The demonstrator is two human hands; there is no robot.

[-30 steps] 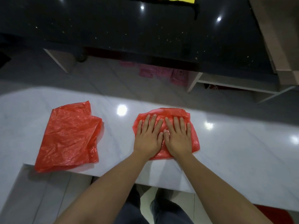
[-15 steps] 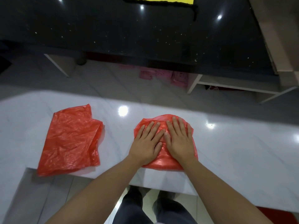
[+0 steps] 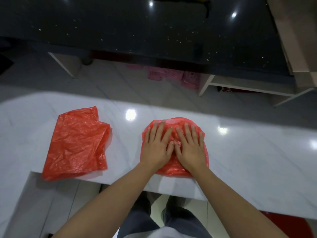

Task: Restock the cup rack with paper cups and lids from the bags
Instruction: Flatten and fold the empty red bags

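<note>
**Thin plastic under flat palms, close to the counter's near edge**

Both hands lie flat on a folded red bag (image 3: 173, 169), grasping nothing: the left hand (image 3: 157, 148) and the right hand (image 3: 190, 148) press it down side by side, fingers straight, thumbs almost touching. The bag sits at the near edge of the white counter (image 3: 257, 152). A second red bag (image 3: 77, 145) lies flattened well to the left, one near corner overhanging the counter's cut-out. No cups, lids or rack are in view.

The likely trouble is the film itself. It looks slick and springy, so lifting the palms may let the fold puff open. Pushing towards the body could slide the bag off the near edge. The left bag's overhanging corner could be caught by a passing arm and dragged off.
</note>
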